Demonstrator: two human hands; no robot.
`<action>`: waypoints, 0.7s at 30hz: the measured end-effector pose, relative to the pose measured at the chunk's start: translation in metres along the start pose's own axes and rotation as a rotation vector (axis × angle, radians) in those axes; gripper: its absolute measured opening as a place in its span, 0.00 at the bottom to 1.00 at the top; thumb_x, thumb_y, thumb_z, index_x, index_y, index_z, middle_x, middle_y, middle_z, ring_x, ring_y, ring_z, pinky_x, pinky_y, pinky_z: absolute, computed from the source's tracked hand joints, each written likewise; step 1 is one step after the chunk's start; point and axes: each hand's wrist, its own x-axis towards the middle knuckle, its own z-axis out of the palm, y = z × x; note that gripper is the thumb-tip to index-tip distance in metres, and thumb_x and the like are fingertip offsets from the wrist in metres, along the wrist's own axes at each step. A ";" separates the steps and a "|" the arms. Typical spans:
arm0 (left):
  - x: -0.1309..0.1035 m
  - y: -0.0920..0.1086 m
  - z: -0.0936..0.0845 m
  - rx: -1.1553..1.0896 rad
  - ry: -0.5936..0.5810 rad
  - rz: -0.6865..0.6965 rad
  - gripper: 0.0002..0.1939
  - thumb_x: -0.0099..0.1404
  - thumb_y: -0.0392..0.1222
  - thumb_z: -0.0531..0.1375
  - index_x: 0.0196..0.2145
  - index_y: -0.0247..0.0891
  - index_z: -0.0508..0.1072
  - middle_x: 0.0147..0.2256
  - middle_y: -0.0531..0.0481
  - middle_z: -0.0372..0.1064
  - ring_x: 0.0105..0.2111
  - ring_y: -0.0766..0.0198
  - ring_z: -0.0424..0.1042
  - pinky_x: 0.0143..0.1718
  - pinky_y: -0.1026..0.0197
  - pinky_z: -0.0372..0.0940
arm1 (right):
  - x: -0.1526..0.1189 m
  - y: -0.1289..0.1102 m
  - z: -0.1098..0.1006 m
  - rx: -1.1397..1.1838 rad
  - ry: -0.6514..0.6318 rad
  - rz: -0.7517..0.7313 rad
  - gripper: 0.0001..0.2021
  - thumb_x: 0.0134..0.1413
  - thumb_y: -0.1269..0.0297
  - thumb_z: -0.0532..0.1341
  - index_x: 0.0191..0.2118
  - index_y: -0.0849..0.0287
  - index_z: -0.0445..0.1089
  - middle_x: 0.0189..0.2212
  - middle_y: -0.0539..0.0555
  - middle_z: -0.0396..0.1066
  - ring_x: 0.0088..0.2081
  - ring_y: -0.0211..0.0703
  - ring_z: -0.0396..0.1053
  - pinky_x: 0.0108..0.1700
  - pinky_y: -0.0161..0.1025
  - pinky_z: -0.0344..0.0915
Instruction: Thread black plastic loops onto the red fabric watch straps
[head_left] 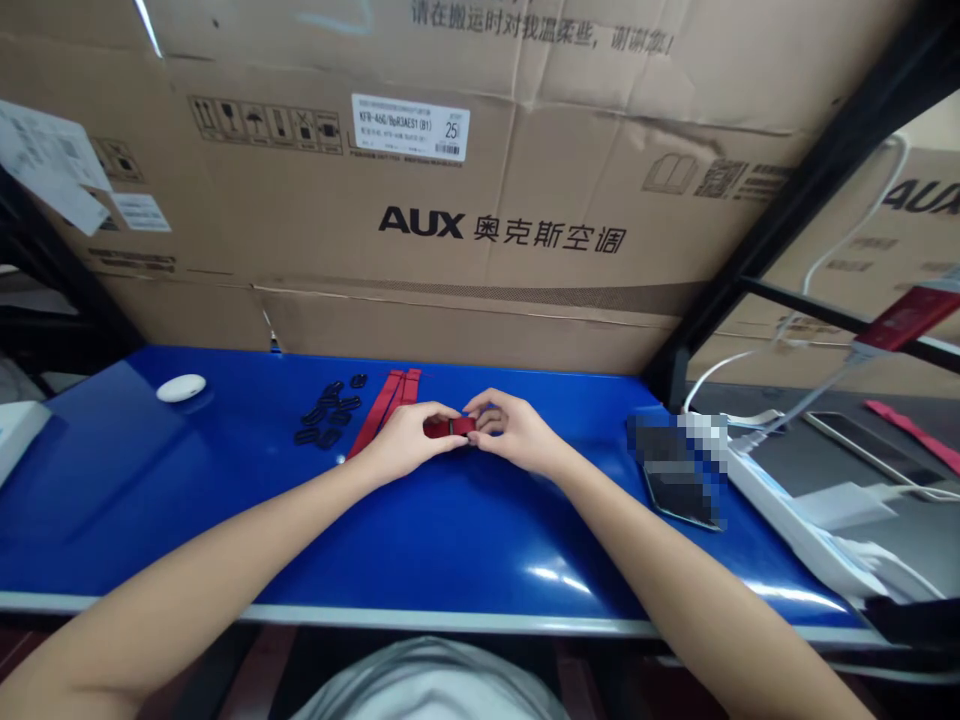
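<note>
Between my two hands, over the middle of the blue table, is a short piece of red strap [441, 428] with a dark buckle-like piece [452, 427] on it. My left hand [409, 438] grips the strap's left part between thumb and fingers. The right end is pinched by my right hand [514, 430], its fingers curled. More red straps [384, 405] lie just behind and left of my left hand, partly covered by it. Several small black buckles [328, 412] are scattered on the table further left.
A large cardboard box [480, 180] forms the back wall. On the right are a phone [679, 485], a white power strip [787, 515] and cables. A white oval object [181, 388] lies at the left back of the blue table [450, 550]. Black frame posts stand at both sides.
</note>
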 end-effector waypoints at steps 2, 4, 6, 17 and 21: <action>0.000 0.004 -0.003 0.024 0.035 0.034 0.18 0.57 0.48 0.67 0.44 0.38 0.76 0.43 0.48 0.76 0.44 0.58 0.74 0.48 0.58 0.67 | 0.001 -0.003 -0.002 0.098 0.009 0.029 0.18 0.43 0.63 0.68 0.40 0.57 0.64 0.35 0.51 0.69 0.34 0.39 0.70 0.39 0.40 0.69; -0.001 0.006 -0.005 0.095 0.054 0.113 0.16 0.58 0.47 0.67 0.43 0.38 0.76 0.43 0.47 0.76 0.43 0.58 0.74 0.48 0.58 0.66 | 0.002 -0.007 -0.004 0.113 0.000 0.054 0.19 0.42 0.60 0.70 0.39 0.57 0.63 0.37 0.51 0.67 0.37 0.40 0.70 0.41 0.41 0.69; -0.002 0.006 -0.006 0.185 0.020 0.222 0.15 0.61 0.46 0.65 0.44 0.38 0.75 0.43 0.47 0.75 0.42 0.58 0.74 0.47 0.58 0.66 | 0.003 -0.009 -0.005 0.010 -0.007 0.055 0.16 0.44 0.58 0.69 0.36 0.57 0.65 0.38 0.51 0.65 0.38 0.40 0.69 0.43 0.42 0.68; -0.005 0.004 -0.007 0.304 -0.110 0.422 0.13 0.68 0.45 0.58 0.48 0.39 0.71 0.43 0.45 0.71 0.43 0.59 0.72 0.47 0.58 0.66 | 0.000 -0.015 -0.008 -0.249 -0.088 -0.066 0.11 0.52 0.58 0.65 0.28 0.58 0.66 0.39 0.53 0.64 0.43 0.43 0.65 0.46 0.42 0.64; -0.005 0.005 -0.008 0.317 -0.120 0.438 0.14 0.68 0.46 0.57 0.49 0.38 0.71 0.43 0.44 0.71 0.43 0.59 0.72 0.46 0.57 0.66 | 0.001 -0.018 -0.006 -0.276 -0.110 -0.076 0.10 0.54 0.60 0.63 0.26 0.58 0.68 0.40 0.55 0.66 0.46 0.45 0.63 0.51 0.45 0.60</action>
